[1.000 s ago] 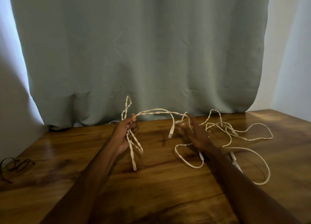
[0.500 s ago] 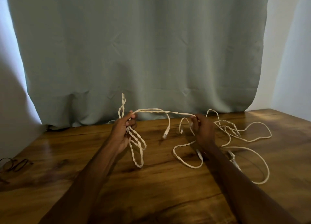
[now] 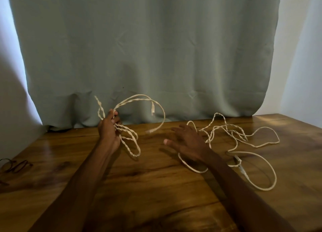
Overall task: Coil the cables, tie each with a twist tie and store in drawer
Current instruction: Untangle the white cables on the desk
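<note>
My left hand (image 3: 108,129) is raised above the wooden table (image 3: 122,188) and grips a white twisted cable (image 3: 132,139). Loops of it hang below the fist, and its free end arcs up and right to a plug (image 3: 149,131) in the air. My right hand (image 3: 187,142) hovers over the table with fingers spread and nothing in it. To its right several loose white cables (image 3: 244,139) lie tangled on the wood, one loop (image 3: 191,168) passing under my right wrist.
A grey-green curtain (image 3: 148,48) hangs along the table's far edge. A pair of dark-framed glasses (image 3: 14,165) lies at the left edge of the table. White wall shows on both sides.
My right hand let go of the cable it was pulling taut and dropped lower with fingers spread. The freed end swung up into an arc from my left hand.
</note>
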Action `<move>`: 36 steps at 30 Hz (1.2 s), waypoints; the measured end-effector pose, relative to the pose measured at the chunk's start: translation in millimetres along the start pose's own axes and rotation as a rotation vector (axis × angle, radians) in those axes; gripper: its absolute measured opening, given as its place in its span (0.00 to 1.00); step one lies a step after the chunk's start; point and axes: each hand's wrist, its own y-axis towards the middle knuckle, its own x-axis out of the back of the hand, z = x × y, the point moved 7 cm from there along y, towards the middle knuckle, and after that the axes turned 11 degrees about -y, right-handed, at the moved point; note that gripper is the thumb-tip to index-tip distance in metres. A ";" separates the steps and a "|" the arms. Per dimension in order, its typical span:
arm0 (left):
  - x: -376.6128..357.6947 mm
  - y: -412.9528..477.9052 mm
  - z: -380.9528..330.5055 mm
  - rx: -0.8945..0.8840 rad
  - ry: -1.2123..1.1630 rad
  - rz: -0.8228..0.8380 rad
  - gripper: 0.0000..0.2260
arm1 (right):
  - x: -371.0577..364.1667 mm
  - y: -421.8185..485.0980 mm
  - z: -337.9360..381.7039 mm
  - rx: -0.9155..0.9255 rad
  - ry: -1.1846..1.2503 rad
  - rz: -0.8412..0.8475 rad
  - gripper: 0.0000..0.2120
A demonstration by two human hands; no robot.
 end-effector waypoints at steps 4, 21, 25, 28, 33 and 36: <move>2.6 -1.1 6.0 0.032 -0.006 -0.005 0.15 | -43.4 -15.0 -39.2 -0.190 -0.321 0.348 0.47; -15.3 -27.9 22.1 0.011 0.320 0.144 0.13 | 19.6 -4.9 -96.1 -0.296 -0.316 -0.352 0.12; -25.9 -37.3 15.9 -0.072 0.585 0.238 0.15 | 27.8 -0.3 -51.2 -0.185 0.216 -0.515 0.16; -32.5 -43.9 14.1 -0.077 0.710 0.329 0.19 | 16.2 6.0 -21.8 -0.077 0.414 -0.376 0.25; -32.7 -48.9 18.1 -0.014 0.785 0.462 0.26 | 0.7 3.1 9.9 0.062 0.255 -0.223 0.22; -31.3 -46.3 23.3 0.007 0.848 0.504 0.29 | -1.5 3.2 16.8 0.109 0.192 -0.172 0.08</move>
